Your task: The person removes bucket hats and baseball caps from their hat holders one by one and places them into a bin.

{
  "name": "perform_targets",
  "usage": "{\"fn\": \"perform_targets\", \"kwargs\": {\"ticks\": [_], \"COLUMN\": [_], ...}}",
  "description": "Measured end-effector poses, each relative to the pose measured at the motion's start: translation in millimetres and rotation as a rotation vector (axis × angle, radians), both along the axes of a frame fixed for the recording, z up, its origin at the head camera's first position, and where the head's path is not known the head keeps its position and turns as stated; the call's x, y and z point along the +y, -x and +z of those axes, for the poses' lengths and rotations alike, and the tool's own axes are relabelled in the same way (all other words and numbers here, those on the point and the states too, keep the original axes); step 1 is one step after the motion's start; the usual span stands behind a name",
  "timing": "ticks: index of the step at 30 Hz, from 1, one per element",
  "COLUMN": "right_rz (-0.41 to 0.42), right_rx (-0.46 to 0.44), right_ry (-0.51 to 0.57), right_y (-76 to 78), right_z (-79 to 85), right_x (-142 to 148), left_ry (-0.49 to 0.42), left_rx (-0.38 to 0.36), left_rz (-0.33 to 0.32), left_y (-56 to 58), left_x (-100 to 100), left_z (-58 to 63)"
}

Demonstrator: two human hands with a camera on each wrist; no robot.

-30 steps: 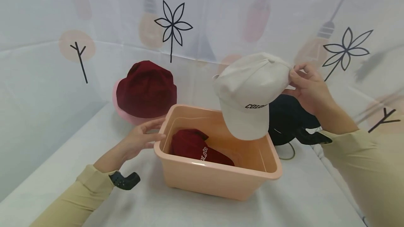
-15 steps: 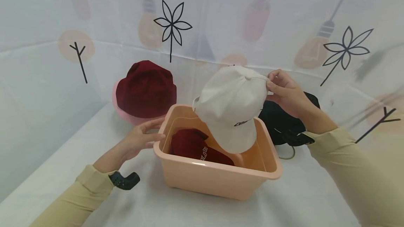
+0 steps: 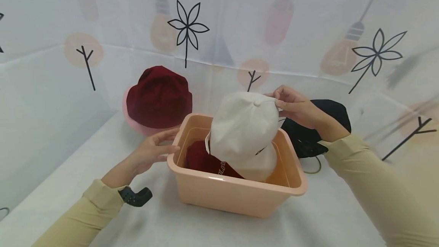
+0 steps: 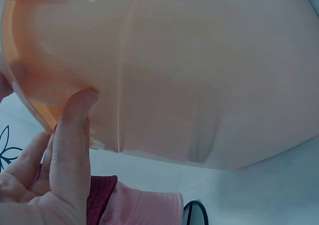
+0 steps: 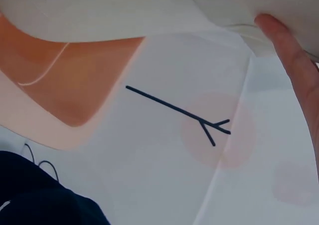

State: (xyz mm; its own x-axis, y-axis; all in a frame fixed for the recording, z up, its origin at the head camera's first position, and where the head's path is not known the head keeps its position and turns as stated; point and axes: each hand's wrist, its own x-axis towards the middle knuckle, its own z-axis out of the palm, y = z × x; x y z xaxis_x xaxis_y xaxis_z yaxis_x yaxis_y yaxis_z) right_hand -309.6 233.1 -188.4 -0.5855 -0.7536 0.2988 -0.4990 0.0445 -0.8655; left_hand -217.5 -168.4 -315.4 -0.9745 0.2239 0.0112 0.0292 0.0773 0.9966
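Observation:
My right hand (image 3: 298,108) pinches a white baseball cap (image 3: 245,129) by the back of its crown. The cap hangs brim down inside a peach plastic bin (image 3: 223,191), its brim overlapping a dark red cap (image 3: 200,159) with white lettering that lies in there. In the right wrist view, one finger (image 5: 286,48) lies against the white cloth. My left hand (image 3: 147,155) rests at the bin's left end with fingers extended, touching the outer wall near the rim; its thumb (image 4: 75,130) lies along that wall in the left wrist view.
Behind the bin on the left, a dark red hat (image 3: 159,98) sits on something pink (image 3: 132,125). Dark blue or black headwear (image 3: 329,113) lies behind the bin's right end, with a thin cord loop beside it. A patterned white curtain (image 3: 219,29) hangs behind the white table (image 3: 137,224).
My right hand has moved left and down, lowering the white cap from above the bin's right side into the bin. The left hand has stayed at the bin's left end.

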Motion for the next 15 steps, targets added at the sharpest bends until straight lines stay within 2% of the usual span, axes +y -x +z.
{"fn": "perform_targets", "kwargs": {"ticks": [9, 15], "right_rz": [0.094, 0.101], "right_rx": [-0.078, -0.147], "right_ry": [-0.091, -0.193], "right_y": [12.4, 17.2], "right_z": [-13.6, -24.1], "right_x": [-6.1, -15.6], "left_ry": [0.004, 0.007], "left_rx": [0.005, 0.011], "left_rz": [-0.004, -0.003], "left_y": [0.3, 0.6], "left_x": [-0.8, -0.8], "left_z": [-1.1, -2.0]}}
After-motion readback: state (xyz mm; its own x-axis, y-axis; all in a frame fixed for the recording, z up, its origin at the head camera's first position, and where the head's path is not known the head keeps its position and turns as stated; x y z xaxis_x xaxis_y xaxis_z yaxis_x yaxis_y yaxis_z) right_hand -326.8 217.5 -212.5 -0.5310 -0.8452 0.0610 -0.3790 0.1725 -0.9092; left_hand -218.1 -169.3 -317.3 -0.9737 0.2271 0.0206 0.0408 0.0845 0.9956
